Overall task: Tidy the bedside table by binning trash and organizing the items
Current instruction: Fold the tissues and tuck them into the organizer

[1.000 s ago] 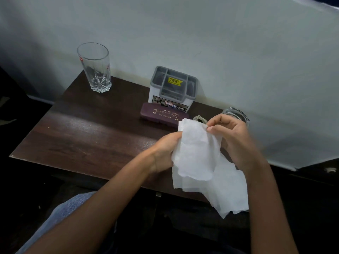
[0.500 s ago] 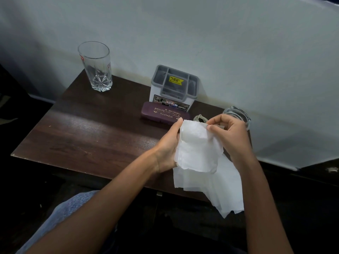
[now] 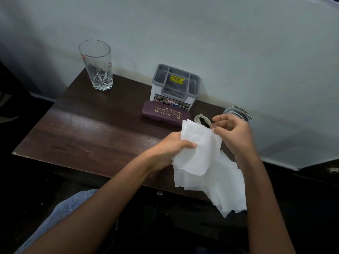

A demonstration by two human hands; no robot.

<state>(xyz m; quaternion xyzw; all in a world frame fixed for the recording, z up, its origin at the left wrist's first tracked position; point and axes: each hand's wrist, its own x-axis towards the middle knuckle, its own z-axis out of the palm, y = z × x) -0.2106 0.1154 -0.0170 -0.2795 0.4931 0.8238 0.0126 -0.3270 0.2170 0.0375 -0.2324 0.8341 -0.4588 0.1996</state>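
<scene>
White tissue sheets (image 3: 200,149), held over the table (image 3: 88,136) front edge: your left hand (image 3: 170,149) grips them with curled fingers, right hand (image 3: 233,132) pinches the top corner; bunch all loose layers before binning.

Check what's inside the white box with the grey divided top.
White box with grey divided top: a yellow price sticker sits on its centre section, nothing sticks out. Compartment bottoms are in shadow, so small contents cannot be ruled out.
</scene>
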